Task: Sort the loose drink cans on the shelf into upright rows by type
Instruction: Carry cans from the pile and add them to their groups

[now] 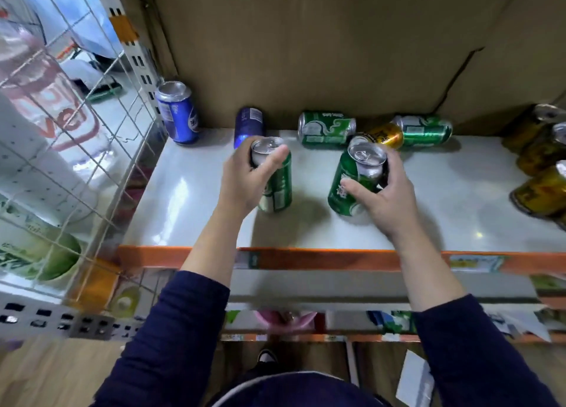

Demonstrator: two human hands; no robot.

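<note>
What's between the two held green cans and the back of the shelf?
Tipped cans line the back. Behind the left held can in the left hand: a blue can. Behind the right held can in the right hand: a gold can, between two green cans.

Gold cans [540,192] at right: cut off by frame edge, count unclear. 
Lying blue can [249,124]: near end hidden behind left green can [277,186], held by left hand [242,180]. 
Lying gold can [387,134]: partly hidden behind right green can [346,186], held by right hand [389,198]. 
Price tags [476,262] on shelf edge: too blurred to read.
</note>
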